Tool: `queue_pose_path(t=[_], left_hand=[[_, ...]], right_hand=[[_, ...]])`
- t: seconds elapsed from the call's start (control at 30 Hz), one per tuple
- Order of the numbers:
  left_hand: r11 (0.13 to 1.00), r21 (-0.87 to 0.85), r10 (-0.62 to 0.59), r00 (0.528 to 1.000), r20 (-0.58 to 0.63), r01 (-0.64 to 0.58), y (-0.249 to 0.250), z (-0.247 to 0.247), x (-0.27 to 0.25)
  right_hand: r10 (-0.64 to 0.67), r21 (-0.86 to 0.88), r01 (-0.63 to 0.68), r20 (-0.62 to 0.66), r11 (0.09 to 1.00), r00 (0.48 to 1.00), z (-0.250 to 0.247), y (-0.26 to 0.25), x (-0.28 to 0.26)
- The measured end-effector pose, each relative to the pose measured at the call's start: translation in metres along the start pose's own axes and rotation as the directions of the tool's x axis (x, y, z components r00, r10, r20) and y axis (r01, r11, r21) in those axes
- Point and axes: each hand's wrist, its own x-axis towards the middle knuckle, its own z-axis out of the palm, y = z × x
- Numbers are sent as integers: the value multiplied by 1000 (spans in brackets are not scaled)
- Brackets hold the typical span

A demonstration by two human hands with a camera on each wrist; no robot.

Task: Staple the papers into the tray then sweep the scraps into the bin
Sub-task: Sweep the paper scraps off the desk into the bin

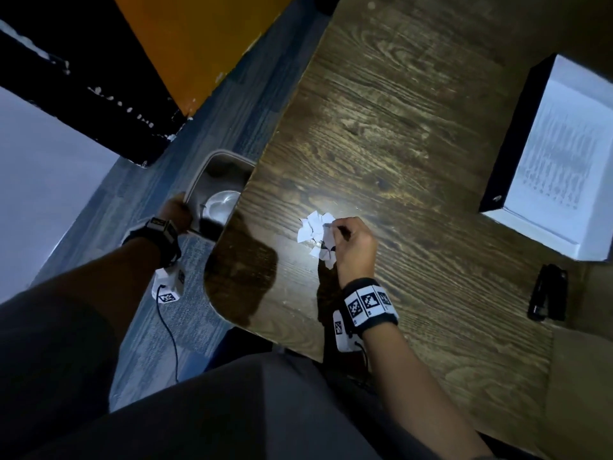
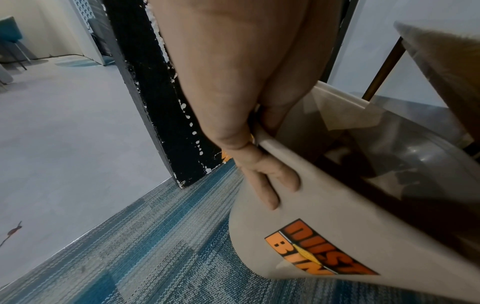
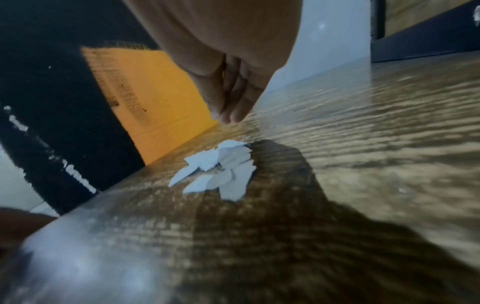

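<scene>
Several white paper scraps point(image 1: 316, 234) lie in a small heap on the wooden table point(image 1: 398, 127), near its left edge. My right hand point(image 1: 335, 234) stands just right of the heap, and in the right wrist view its straight fingers point(image 3: 230, 111) touch the tabletop beyond the scraps point(image 3: 221, 170). Below the table's left edge my left hand point(image 1: 175, 209) grips the rim of the beige bin point(image 1: 199, 171). The left wrist view shows the fingers point(image 2: 267, 185) on the outside wall and the thumb inside the bin point(image 2: 319, 216), which bears a "DUST BIN" label. The papers point(image 1: 564, 151) lie in the black tray point(image 1: 517, 134) at the right.
A black stapler point(image 1: 547, 292) lies on the table near the right edge, in front of the tray. The bin is tilted over blue carpet point(image 1: 146, 327), with a metal bowl-like shape point(image 1: 220, 202) inside. An orange and black panel point(image 1: 185, 44) stands beyond the bin.
</scene>
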Motion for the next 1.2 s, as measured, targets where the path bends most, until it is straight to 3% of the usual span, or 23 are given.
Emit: queue_pose_path(t=[0.1,0.2,0.27,0.33,0.4,0.47,0.6,0.7,0.77,0.9,1.0,1.1,1.2], left_hand=[[1000,21,4,1000,4,-4,-6,-1,3],[999,40,-30,999,-14,30,-4,1,5],[998,62,-27,1000,-13,28,-2,2,6],[997,70,-16,1000,-7,17,-1,1,7],[997,80,2,1000,4,-2,-5,0,10],[997,78,21,1000,6,-21,-18,2,19],[999,41,18,1000,6,-18,-38,11,32],[1000,22,-21,1000,13,21,-28,9,21],[999,23,-25,999,19,25,-33,11,25],[999,30,13,999,37,-14,-39,11,30],[998,41,36,999,7,-36,-24,7,17],[998,33,44,999,7,-44,-21,7,15],[999,19,46,999,-8,-45,-22,8,14]], right_hand=[[-19,117,11,71,993,997,-1,-3,7],[-58,-83,63,57,995,997,-7,10,9],[78,-303,-82,-26,949,997,-10,26,7],[253,-412,-266,-86,871,964,-5,34,2],[305,-480,-300,-70,825,950,11,30,-2],[281,-531,-235,5,814,960,38,16,-8],[186,-455,-88,175,886,967,84,-15,-27],[35,-366,102,351,925,936,100,-30,-39],[-49,-298,178,394,938,918,96,-31,-39],[92,-368,-43,118,929,989,56,-8,-5],[261,-490,-203,52,848,964,36,4,20],[194,-528,-63,197,847,961,61,-13,13],[61,-485,159,406,860,912,94,-37,-8]])
